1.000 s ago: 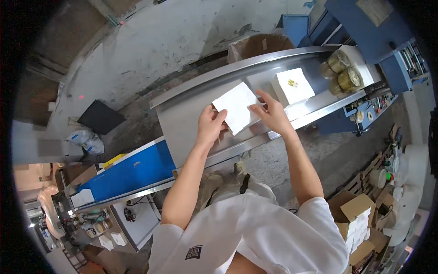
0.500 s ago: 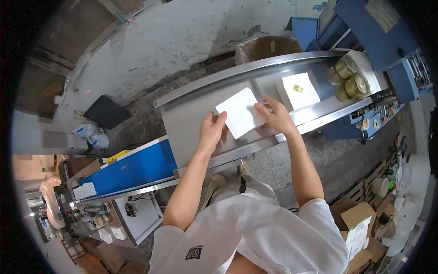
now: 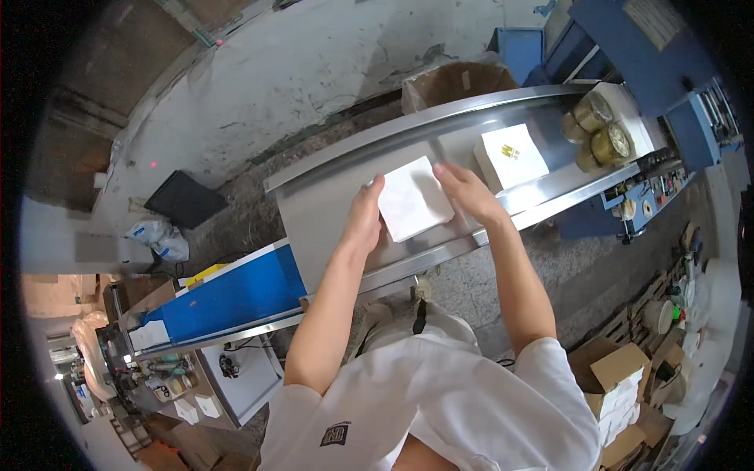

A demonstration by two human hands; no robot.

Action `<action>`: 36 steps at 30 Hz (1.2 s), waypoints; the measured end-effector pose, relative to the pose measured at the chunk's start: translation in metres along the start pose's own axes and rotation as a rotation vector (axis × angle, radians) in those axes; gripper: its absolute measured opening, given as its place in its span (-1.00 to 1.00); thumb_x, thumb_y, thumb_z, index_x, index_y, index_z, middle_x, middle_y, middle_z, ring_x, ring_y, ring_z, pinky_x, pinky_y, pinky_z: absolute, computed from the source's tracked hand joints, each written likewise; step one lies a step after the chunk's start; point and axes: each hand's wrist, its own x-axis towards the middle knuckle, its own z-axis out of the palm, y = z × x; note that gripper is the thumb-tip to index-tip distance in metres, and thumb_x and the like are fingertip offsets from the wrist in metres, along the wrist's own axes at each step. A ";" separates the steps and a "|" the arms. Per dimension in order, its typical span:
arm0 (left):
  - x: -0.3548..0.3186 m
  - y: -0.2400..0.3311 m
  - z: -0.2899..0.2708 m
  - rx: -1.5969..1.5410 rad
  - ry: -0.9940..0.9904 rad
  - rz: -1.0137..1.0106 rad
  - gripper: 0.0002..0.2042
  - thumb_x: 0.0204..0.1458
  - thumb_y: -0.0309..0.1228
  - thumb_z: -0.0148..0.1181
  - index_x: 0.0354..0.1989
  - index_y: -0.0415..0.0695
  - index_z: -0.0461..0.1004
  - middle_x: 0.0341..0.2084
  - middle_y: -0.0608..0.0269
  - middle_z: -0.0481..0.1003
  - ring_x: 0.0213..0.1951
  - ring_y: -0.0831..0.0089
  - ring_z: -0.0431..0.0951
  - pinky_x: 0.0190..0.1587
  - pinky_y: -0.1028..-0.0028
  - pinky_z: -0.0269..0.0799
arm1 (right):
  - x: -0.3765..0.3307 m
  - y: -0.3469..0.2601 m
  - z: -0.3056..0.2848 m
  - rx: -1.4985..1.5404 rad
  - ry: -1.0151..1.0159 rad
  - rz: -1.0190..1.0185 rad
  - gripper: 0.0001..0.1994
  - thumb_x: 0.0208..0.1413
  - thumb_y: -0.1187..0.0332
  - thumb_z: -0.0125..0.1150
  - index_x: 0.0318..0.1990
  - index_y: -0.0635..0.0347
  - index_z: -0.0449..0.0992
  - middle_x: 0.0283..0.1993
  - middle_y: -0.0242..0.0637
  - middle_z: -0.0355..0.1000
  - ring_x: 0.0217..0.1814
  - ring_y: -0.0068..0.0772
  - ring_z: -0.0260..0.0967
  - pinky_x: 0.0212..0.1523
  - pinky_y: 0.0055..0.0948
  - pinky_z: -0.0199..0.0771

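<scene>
At the left of the frame, a long bright-blue conveyor belt (image 3: 236, 292) is seen beside the silver-grey metal tabletop (image 3: 314, 228). Near the centre, a thick, square, white paper-like block (image 3: 415, 198) is held above the tabletop, its left edge braced by the left hand (image 3: 364, 218), with the thumb laid along that edge. Its upper right edge is met by the right hand (image 3: 471, 196); the grip is narrowed to the block's width, though the fingertips beneath are hidden. Farther right, a white block-shaped stack with a gold mark (image 3: 512, 157) is left untouched. The step in hand is judged to be steadying or squaring; level, even pressure from both sides seems called for next.
</scene>
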 end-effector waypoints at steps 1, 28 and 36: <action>0.000 0.003 0.004 -0.104 -0.027 -0.021 -0.52 0.27 -0.08 -0.03 0.07 -0.31 0.36 -0.08 0.14 0.51 -0.05 0.37 0.52 0.01 0.42 0.38 | -0.002 -0.009 0.004 0.116 0.020 -0.039 -0.20 0.24 -0.16 0.01 0.34 0.43 0.15 0.26 0.09 0.29 0.28 -0.16 0.25 0.25 -0.37 0.21; 0.002 -0.010 0.011 0.177 0.076 -0.104 -0.57 -0.09 -0.26 0.46 -0.17 -0.36 0.52 -0.31 0.11 0.58 -0.36 0.44 0.58 -0.43 0.48 0.43 | 0.029 0.060 0.005 0.016 0.211 -0.310 -0.47 0.25 0.07 0.10 0.17 0.38 0.33 -0.18 -0.01 0.53 -0.09 -0.30 0.48 -0.07 -0.35 0.42; -0.006 0.000 0.051 0.801 0.224 0.340 -0.20 -0.19 -0.08 0.50 0.10 -0.43 0.27 -0.11 -0.09 0.52 -0.16 0.26 0.58 -0.17 0.35 0.49 | 0.025 0.077 0.002 0.137 0.247 -0.346 -0.51 0.22 0.19 0.17 0.10 0.50 0.36 -0.26 -0.13 0.49 -0.28 -0.41 0.37 -0.20 -0.41 0.40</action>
